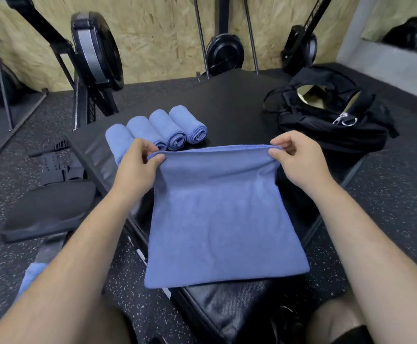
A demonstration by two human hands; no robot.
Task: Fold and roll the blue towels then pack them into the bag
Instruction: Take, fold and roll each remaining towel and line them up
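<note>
Obs.: You hold one blue towel (217, 219) by its far edge. Your left hand (138, 160) pinches the 9 o'clock corner between thumb and curled fingers. Your right hand (299, 157) pinches the 3 o'clock corner the same way. Both hands are clamped on cloth and set well apart, and the edge is stretched nearly taut between them.

Towel position: The held edge runs 9 to 3. The cloth falls from it toward 6 o'clock, with its near edge over the near end of the black pad (239, 103). I cannot tell whether it is a single layer or already doubled.

Other task items: Four rolled towels (175, 127) lie touching in a row on the pad, just past your left hand at 12 o'clock. Their roll axes point roughly from 11 to 5. The bag (331, 130) sits at 1 o'clock from your right hand with its mouth open upward. No blue towel shows in the part of its mouth that is visible. More blue cloth (32, 276) lies on the floor at 7 o'clock, partly hidden by your left forearm.

Judgement: This towel is at the fold step, and packing has not begun. The next fold turns on the 9-to-3 edge. Bring it down toward 6 to halve the length. When packing comes, your right hand is nearer the bag and your left is nearer the rolls.
</note>
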